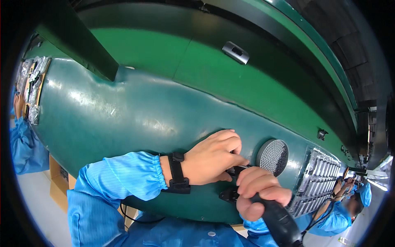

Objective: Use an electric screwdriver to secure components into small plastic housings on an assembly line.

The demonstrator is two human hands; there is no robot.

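Observation:
My left hand (214, 158), with a black strap (178, 172) round its wrist, is closed over a small dark part (235, 169) just above the table. Most of that part is hidden by the fingers. My right hand (263, 191) comes close against its fingertips from the right. The right fingers wrap round a black electric screwdriver (282, 222), whose thick body points to the lower right. Its tip is hidden by my hands. Below the left fingertips a small black piece (227, 195) lies on the table.
A round grey dish (260, 158) with a dimpled inside stands beyond my right hand. Right of it lies a clear tray (305, 181) of metallic parts. Behind rises a green panel (197, 61); a dark green post (88, 49) stands at left. Co-workers in blue sit at both sides.

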